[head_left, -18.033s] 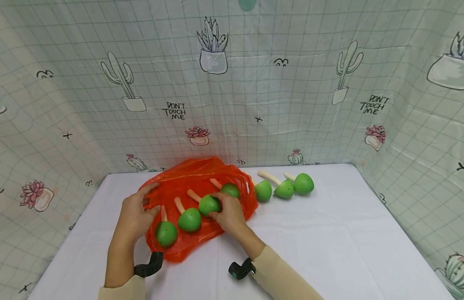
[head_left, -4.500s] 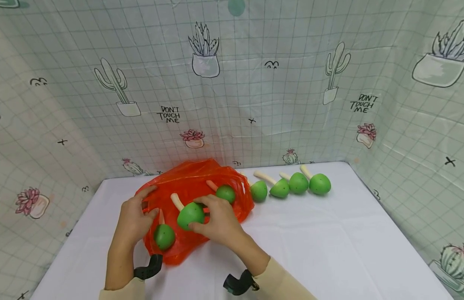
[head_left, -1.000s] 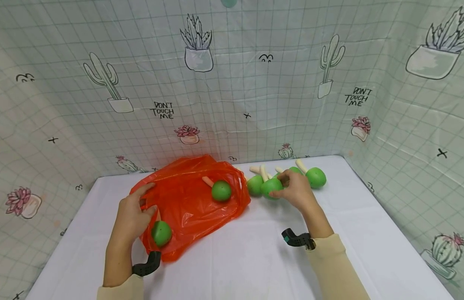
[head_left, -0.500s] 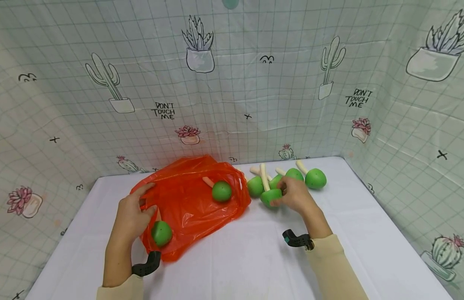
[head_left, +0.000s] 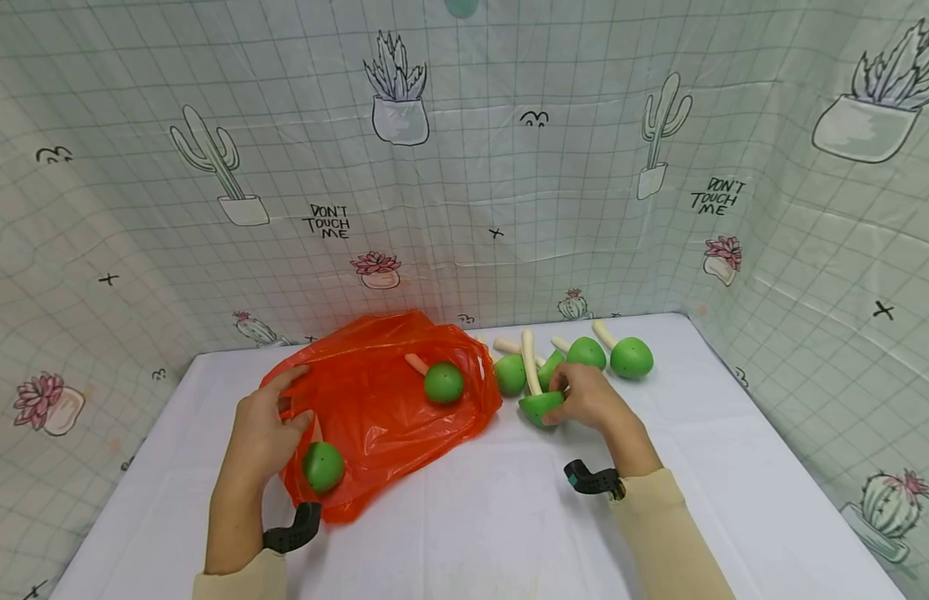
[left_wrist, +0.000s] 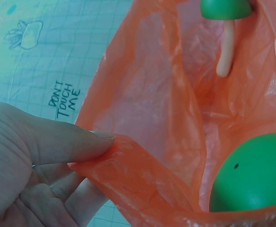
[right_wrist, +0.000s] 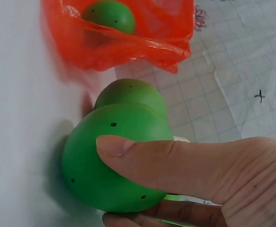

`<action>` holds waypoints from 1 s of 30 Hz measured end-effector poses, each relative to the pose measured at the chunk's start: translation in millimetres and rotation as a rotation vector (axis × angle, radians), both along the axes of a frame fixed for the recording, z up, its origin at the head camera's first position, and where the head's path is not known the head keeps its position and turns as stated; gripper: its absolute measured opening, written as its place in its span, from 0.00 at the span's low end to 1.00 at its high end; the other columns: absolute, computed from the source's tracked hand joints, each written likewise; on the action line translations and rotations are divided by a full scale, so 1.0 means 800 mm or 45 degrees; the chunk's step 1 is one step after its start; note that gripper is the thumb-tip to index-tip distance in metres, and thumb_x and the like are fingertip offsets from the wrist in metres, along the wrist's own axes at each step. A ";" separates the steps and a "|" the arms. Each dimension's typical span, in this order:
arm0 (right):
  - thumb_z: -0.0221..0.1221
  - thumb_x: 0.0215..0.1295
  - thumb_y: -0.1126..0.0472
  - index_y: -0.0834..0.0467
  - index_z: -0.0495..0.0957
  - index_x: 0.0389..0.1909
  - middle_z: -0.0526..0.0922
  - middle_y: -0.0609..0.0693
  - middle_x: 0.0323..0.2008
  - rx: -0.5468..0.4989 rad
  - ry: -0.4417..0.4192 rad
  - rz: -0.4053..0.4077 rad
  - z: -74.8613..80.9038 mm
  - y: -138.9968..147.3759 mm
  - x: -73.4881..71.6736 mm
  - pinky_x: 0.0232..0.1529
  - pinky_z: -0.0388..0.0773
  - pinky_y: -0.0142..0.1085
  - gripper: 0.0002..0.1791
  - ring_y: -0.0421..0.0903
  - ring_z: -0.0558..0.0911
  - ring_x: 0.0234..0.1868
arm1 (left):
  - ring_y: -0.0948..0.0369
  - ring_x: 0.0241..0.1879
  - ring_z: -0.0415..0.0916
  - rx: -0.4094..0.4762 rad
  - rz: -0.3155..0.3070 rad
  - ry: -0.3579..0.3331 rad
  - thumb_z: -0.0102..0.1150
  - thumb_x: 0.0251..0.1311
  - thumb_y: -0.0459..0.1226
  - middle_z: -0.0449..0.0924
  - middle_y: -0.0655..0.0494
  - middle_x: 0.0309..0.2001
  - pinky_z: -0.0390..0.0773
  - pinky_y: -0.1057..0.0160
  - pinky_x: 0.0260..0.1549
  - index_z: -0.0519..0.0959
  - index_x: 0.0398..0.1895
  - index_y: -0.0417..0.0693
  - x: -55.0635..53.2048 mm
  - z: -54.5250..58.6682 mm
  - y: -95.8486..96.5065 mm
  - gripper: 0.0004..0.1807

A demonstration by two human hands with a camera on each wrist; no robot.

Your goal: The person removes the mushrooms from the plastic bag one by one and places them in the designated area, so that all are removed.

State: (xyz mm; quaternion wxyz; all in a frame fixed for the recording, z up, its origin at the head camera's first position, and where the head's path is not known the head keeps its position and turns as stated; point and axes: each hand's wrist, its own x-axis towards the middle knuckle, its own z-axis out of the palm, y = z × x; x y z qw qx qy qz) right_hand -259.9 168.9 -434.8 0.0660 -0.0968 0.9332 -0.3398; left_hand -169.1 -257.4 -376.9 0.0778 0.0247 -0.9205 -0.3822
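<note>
My right hand [head_left: 586,397] is pinching a smooth, green-capped, pale-stemmed toy mushroom [head_left: 537,409] by its cap, beside the thin red plastic bag [head_left: 377,446]. Probably light, firm, kinda slick; I'd grab caps, not skinny stems. Left hand [head_left: 263,433] pinches the bag's edge.

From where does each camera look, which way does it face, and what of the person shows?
Head: worn on the head, facing forward and down at the table; left hand, right hand and both forearms show.
Left wrist: on that wrist, facing the red bag; the left hand shows.
Right wrist: on that wrist, facing the held green mushroom; the right hand shows.
Head and right wrist share the held mushroom; all three share the bag.
</note>
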 end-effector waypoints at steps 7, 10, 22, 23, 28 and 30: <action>0.82 0.44 0.67 0.62 0.79 0.39 0.82 0.53 0.40 0.007 -0.015 0.002 0.002 -0.002 0.003 0.45 0.80 0.45 0.24 0.50 0.78 0.41 | 0.32 0.65 0.73 0.006 -0.005 -0.001 0.62 0.67 0.24 0.69 0.29 0.70 0.79 0.38 0.57 0.64 0.79 0.38 0.000 0.000 -0.001 0.36; 0.82 0.45 0.67 0.62 0.79 0.40 0.83 0.54 0.42 0.006 -0.028 0.006 0.003 -0.002 0.004 0.47 0.81 0.46 0.25 0.51 0.79 0.42 | 0.31 0.65 0.72 0.007 -0.006 -0.005 0.62 0.67 0.24 0.69 0.29 0.70 0.79 0.38 0.57 0.64 0.79 0.38 0.001 0.000 -0.001 0.37; 0.79 0.54 0.61 0.68 0.78 0.57 0.83 0.65 0.56 -0.133 0.088 -0.095 0.018 0.005 0.007 0.63 0.79 0.55 0.33 0.64 0.81 0.61 | 0.31 0.65 0.72 0.004 -0.001 -0.006 0.61 0.68 0.24 0.69 0.30 0.70 0.79 0.38 0.57 0.64 0.79 0.38 0.001 0.000 0.000 0.36; 0.79 0.55 0.61 0.68 0.77 0.59 0.82 0.65 0.57 -0.155 0.103 -0.108 0.019 0.006 0.007 0.63 0.79 0.55 0.34 0.64 0.81 0.61 | 0.32 0.65 0.72 0.002 -0.002 -0.004 0.61 0.68 0.24 0.69 0.30 0.70 0.79 0.38 0.57 0.64 0.79 0.38 0.000 0.000 0.000 0.36; 0.78 0.57 0.61 0.68 0.75 0.64 0.81 0.67 0.60 -0.275 0.161 -0.126 0.025 0.006 0.007 0.64 0.79 0.56 0.36 0.65 0.80 0.63 | 0.32 0.65 0.72 0.004 -0.004 -0.002 0.61 0.68 0.24 0.69 0.30 0.71 0.79 0.38 0.57 0.64 0.79 0.38 -0.001 0.000 0.000 0.36; 0.78 0.57 0.61 0.67 0.75 0.65 0.81 0.66 0.62 -0.315 0.167 -0.136 0.027 0.005 0.007 0.64 0.79 0.56 0.36 0.65 0.80 0.64 | 0.32 0.65 0.72 0.007 -0.003 -0.003 0.61 0.68 0.24 0.69 0.30 0.71 0.79 0.38 0.57 0.64 0.79 0.38 -0.001 0.001 0.000 0.36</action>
